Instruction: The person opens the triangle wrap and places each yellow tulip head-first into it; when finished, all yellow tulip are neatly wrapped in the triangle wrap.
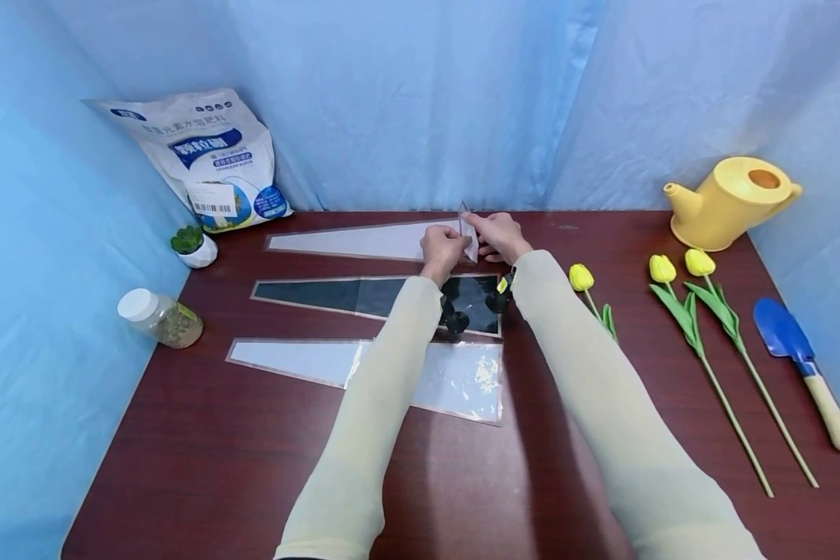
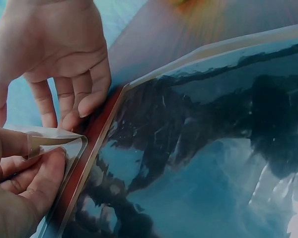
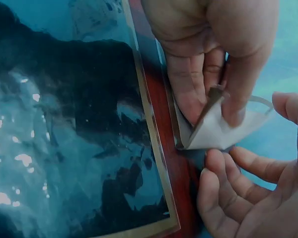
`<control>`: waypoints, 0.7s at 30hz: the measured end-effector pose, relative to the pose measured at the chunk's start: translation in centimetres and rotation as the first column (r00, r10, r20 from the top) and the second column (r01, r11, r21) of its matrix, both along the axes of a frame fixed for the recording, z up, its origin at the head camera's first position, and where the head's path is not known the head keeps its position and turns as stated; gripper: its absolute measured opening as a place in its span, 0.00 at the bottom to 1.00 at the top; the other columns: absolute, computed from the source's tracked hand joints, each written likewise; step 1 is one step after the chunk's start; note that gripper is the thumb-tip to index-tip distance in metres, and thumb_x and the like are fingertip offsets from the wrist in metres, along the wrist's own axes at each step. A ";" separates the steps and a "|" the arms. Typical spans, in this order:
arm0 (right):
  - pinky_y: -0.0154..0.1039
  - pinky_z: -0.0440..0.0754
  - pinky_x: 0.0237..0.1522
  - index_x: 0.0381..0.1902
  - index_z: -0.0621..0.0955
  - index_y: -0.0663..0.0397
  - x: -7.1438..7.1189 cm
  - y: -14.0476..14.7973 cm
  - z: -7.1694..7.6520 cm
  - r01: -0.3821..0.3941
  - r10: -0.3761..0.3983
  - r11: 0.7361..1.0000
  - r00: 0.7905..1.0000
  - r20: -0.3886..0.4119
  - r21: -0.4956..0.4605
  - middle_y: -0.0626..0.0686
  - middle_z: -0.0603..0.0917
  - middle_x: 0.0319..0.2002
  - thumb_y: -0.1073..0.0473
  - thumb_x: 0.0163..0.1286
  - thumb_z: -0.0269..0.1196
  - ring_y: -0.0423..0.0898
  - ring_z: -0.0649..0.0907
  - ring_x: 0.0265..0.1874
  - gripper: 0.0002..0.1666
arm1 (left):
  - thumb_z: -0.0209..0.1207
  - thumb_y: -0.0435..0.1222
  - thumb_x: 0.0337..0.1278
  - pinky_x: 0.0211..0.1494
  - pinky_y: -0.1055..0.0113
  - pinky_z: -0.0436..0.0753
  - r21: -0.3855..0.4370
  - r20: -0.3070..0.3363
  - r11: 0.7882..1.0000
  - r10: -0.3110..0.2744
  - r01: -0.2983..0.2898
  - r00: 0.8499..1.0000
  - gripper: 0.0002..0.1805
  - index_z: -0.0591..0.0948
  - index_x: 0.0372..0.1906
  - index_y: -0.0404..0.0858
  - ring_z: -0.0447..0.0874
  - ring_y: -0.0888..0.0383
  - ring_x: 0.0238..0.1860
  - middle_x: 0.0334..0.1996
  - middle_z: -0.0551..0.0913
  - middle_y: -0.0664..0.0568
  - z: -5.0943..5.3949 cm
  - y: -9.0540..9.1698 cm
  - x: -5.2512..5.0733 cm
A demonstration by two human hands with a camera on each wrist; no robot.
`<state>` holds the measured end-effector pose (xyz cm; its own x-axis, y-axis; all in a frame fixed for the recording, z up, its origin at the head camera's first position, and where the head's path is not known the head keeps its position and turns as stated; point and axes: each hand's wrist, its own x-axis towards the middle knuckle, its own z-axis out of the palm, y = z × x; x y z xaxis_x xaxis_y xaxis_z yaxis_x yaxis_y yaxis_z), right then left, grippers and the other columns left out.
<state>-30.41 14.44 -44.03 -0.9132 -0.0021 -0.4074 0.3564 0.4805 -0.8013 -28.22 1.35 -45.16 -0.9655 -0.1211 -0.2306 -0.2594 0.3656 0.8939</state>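
Observation:
Three long tapered sheets with clear borders lie flat on the table, their wide ends to the right. My left hand (image 1: 442,247) pinches the turned-up wide end of the far white sheet (image 1: 364,241); in the right wrist view this fold (image 3: 228,128) stands up under its fingertips. Beside the same end is my right hand (image 1: 500,236), its fingers loosely bent and nothing plainly pinched between them. Nearer lies a dark sheet (image 1: 308,295), partly below my wrists. Closest to me is another white sheet (image 1: 455,377), crossed by my left sleeve.
A fertilizer bag (image 1: 210,167), a small potted succulent (image 1: 194,249) and a lidded jar (image 1: 175,323) stand at left. On the right are a yellow watering can (image 1: 724,206), yellow tulips (image 1: 689,323) and a blue trowel (image 1: 784,330). Blue curtains (image 1: 406,101) hang behind the table.

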 end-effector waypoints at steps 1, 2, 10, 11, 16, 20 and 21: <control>0.37 0.84 0.30 0.32 0.74 0.52 0.0 -0.2 0.1 0.001 -0.001 1.000 1.000 -0.005 0.020 0.48 0.76 0.27 0.29 0.70 0.54 0.42 0.80 0.23 0.31 | 0.64 0.37 0.62 0.25 0.67 0.74 0.005 0.000 1.000 -0.001 0.001 1.000 0.13 0.81 0.22 0.39 0.73 0.59 0.19 0.17 0.78 0.54 0.0 -0.1 0.0; 0.38 0.84 0.29 0.29 0.72 0.51 0.0 -0.4 0.2 0.004 -0.003 0.999 1.000 -0.009 0.039 0.48 0.76 0.24 0.30 0.70 0.54 0.42 0.80 0.22 0.31 | 0.65 0.38 0.62 0.25 0.67 0.74 0.006 -0.003 1.000 -0.003 0.003 1.000 0.13 0.81 0.22 0.40 0.73 0.59 0.19 0.17 0.77 0.55 0.0 -0.1 0.0; 0.37 0.83 0.27 0.30 0.74 0.50 -0.4 -0.6 0.2 0.051 -0.052 0.997 0.998 0.017 0.058 0.49 0.77 0.26 0.32 0.72 0.52 0.41 0.79 0.21 0.28 | 0.64 0.42 0.64 0.20 0.70 0.70 0.043 -0.001 0.999 0.005 -0.005 1.000 0.17 0.80 0.20 0.40 0.75 0.59 0.18 0.16 0.77 0.55 -0.6 -0.1 -0.2; 0.37 0.83 0.27 0.33 0.75 0.50 -0.5 -0.5 0.1 0.057 -0.058 0.998 0.998 0.021 0.042 0.49 0.77 0.28 0.32 0.72 0.52 0.41 0.79 0.21 0.28 | 0.63 0.41 0.66 0.20 0.70 0.72 0.061 -0.005 0.998 0.013 -0.013 1.000 0.17 0.80 0.21 0.39 0.76 0.59 0.18 0.17 0.78 0.54 -0.7 -0.1 -0.2; 0.34 0.83 0.28 0.50 0.77 0.53 -0.6 0.3 0.0 0.071 -0.070 0.997 0.997 0.042 -0.018 0.49 0.79 0.37 0.32 0.73 0.52 0.40 0.81 0.25 0.30 | 0.54 0.42 0.73 0.28 0.70 0.83 0.171 -0.011 0.984 0.048 -0.045 0.999 0.20 0.83 0.26 0.35 0.81 0.63 0.20 0.24 0.83 0.51 -0.5 0.0 -0.1; 0.33 0.84 0.30 0.55 0.77 0.55 -0.4 1.1 0.1 0.067 -0.066 0.998 0.996 0.056 -0.020 0.50 0.79 0.39 0.35 0.73 0.54 0.40 0.83 0.27 0.31 | 0.52 0.40 0.75 0.30 0.70 0.85 0.216 0.018 0.974 0.061 -0.063 0.998 0.19 0.85 0.33 0.31 0.81 0.63 0.20 0.25 0.83 0.49 -0.5 0.0 -0.2; 0.33 0.85 0.30 0.55 0.77 0.55 -0.4 1.2 0.1 0.066 -0.065 0.998 0.996 0.060 -0.019 0.50 0.80 0.39 0.36 0.73 0.55 0.40 0.83 0.27 0.30 | 0.52 0.39 0.74 0.30 0.70 0.85 0.218 0.021 0.974 0.064 -0.067 0.998 0.18 0.85 0.34 0.30 0.81 0.63 0.20 0.24 0.83 0.50 -0.5 0.0 -0.1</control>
<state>-30.76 15.66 -43.93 -0.8861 0.0477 -0.4610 0.4334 0.4377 -0.7878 -28.37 1.36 -45.63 -0.9538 -0.1289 -0.2712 -0.2886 0.1435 0.9466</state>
